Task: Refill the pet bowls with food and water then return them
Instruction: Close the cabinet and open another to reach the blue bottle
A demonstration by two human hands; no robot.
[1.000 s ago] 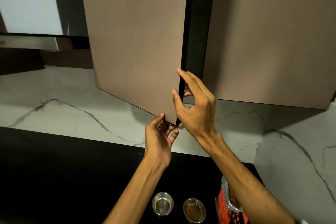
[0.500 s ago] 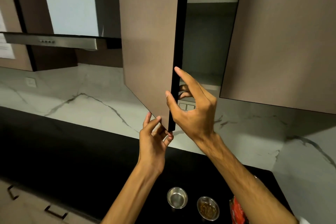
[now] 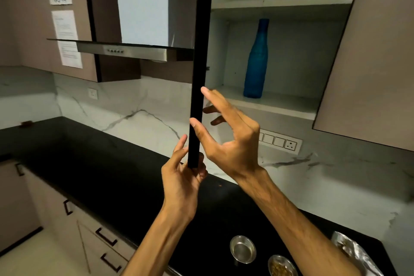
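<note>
In the head view, the cabinet door [image 3: 202, 51] is pinched edge-on by the left hand [image 3: 182, 177] and steadied by the spread right hand [image 3: 233, 141], nearer the upright blue bottle [image 3: 256, 60] shelved up-right; both bowls [image 3: 243, 250] sit on the tabletop [image 3: 112, 175] below.

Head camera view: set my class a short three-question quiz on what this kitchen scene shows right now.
1. True or false: the blue bottle lies on its side on the counter.
2. Which steel bowl holds food: A, the left bowl, or B, the right bowl?
3. What do the left hand and right hand touch?

Key:
1. False; it stands upright on the cupboard shelf.
2. B.
3. The edge of the open cupboard door.
</note>
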